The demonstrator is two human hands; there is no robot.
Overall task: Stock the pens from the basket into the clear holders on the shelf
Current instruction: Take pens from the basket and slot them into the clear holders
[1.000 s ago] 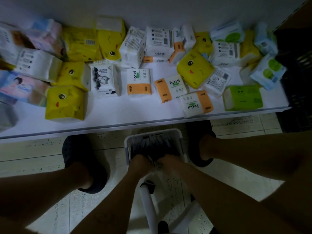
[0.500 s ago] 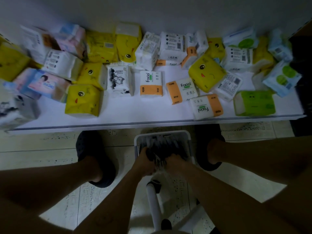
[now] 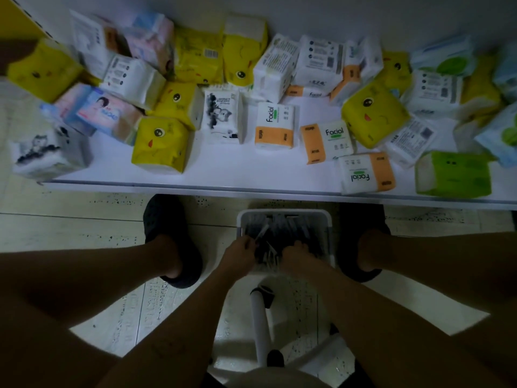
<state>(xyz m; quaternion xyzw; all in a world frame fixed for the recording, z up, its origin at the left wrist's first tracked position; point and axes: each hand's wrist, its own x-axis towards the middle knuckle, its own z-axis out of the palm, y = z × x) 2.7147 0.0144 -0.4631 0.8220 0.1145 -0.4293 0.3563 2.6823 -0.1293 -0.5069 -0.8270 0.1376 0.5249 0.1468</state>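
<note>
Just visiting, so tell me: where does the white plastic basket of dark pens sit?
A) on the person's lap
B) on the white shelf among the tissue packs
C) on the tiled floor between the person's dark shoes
C: the white plastic basket stands on the tiled floor between the dark shoes, below the white shelf; the left hand and right hand are down in its pens.

Scattered tissue packs [image 3: 162,145], yellow, orange-and-white, green, 2 dark slippers [image 3: 163,217] on pale speckled floor tiles [image 3: 70,228], white stool leg [image 3: 260,331]
</note>
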